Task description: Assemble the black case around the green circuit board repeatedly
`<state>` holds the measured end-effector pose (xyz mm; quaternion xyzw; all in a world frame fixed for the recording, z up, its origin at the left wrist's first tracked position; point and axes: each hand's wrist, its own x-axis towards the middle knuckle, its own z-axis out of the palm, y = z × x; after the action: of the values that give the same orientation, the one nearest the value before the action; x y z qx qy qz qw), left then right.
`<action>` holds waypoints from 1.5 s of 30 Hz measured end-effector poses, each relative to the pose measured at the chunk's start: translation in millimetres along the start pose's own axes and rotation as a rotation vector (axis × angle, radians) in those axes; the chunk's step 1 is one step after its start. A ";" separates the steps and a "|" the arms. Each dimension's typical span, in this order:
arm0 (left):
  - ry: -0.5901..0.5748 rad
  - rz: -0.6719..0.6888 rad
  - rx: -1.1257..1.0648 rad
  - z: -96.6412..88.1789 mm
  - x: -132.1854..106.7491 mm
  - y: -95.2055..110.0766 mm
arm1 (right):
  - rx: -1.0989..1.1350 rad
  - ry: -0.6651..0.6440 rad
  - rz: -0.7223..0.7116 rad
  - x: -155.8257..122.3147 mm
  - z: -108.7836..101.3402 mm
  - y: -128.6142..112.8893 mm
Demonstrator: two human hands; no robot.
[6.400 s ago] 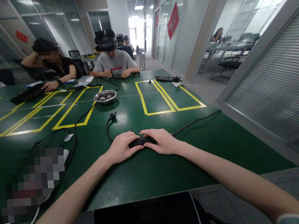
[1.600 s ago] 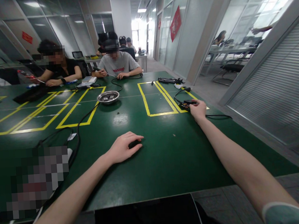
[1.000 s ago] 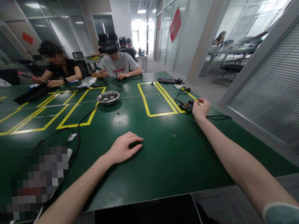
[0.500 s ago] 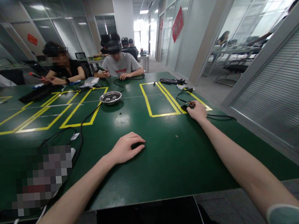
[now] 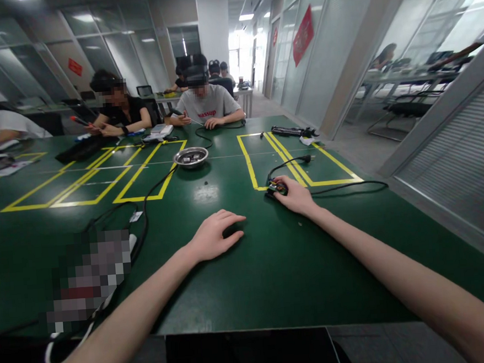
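Note:
My right hand (image 5: 296,196) is closed around a small dark part with coloured wires (image 5: 277,187), at the near edge of the yellow-taped area. Its exact kind is hard to make out. Just behind it, a black power plug (image 5: 307,158) lies on a short cord, and a black cable (image 5: 352,185) trails away to the right of my wrist. My left hand (image 5: 213,236) hovers over or rests on the green table (image 5: 249,291), fingers spread and holding nothing. Several small pieces sit in a metal bowl (image 5: 179,158) beyond it.
Yellow tape (image 5: 246,162) marks rectangles on the table. A black elongated device (image 5: 291,131) lies at the far right. To my left is a blurred-out power-strip-like object (image 5: 90,269) with cables. Co-workers (image 5: 207,103) sit across the table, handling tools.
My right hand has drawn the wired part leftward and nearer to my left hand, with plug and cable following. The left hand keeps its pose. The view has shifted slightly.

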<state>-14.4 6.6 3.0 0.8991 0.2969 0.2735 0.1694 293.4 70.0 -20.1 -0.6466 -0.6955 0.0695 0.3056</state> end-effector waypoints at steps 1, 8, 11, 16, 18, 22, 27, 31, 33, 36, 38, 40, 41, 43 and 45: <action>0.030 -0.007 0.007 -0.2 -0.3 -0.3 | 0.048 -0.042 -0.100 -9.1 6.1 -14.7; 0.056 0.021 -0.051 -0.1 0.8 3.4 | 0.343 -0.265 -0.612 -69.0 7.1 -62.9; 0.044 0.015 -0.014 0.6 3.2 4.7 | 0.328 -0.258 -0.594 -71.1 -0.6 -63.3; -0.003 -0.008 -0.009 0.6 5.3 0.6 | 0.231 -0.181 -0.634 -63.3 -10.4 -61.7; -0.001 -0.026 0.016 0.9 5.8 -1.6 | 0.172 -0.145 -0.629 -58.8 -13.8 -57.2; 0.008 -0.035 0.038 1.9 6.9 -4.0 | 0.059 -0.154 -0.574 -48.7 -15.9 -44.2; 0.001 -0.029 0.045 2.5 7.5 -5.4 | -0.033 -0.204 -0.499 -43.0 -14.5 -40.3; -0.004 -0.045 0.047 2.4 7.0 -7.2 | -0.021 -0.221 -0.515 -44.9 -15.8 -43.9; -0.005 -0.053 0.041 3.0 6.6 -8.6 | -0.004 -0.228 -0.526 -46.5 -16.4 -44.6; -0.012 -0.053 0.024 4.1 6.2 -10.9 | 0.025 -0.227 -0.534 -48.1 -15.6 -44.8; -0.021 -0.041 0.015 4.2 6.1 -12.2 | 0.048 -0.242 -0.525 -48.3 -13.8 -45.1; -0.036 -0.027 0.013 3.5 6.4 -12.9 | 0.082 -0.263 -0.512 -47.8 -11.4 -45.8; -0.046 -0.023 0.013 2.9 6.6 -13.1 | 0.102 -0.274 -0.506 -47.4 -10.3 -46.2; -0.063 -0.015 0.012 1.3 7.2 -13.6 | 0.144 -0.288 -0.486 -46.7 -8.5 -47.1; -0.074 -0.007 0.013 -0.2 7.8 -14.6 | 0.183 -0.300 -0.449 -46.3 -7.1 -47.7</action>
<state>-15.7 22.7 -0.6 0.9086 0.2955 0.2377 0.1753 255.1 16.9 -6.4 -0.4286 -0.8496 0.1575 0.2639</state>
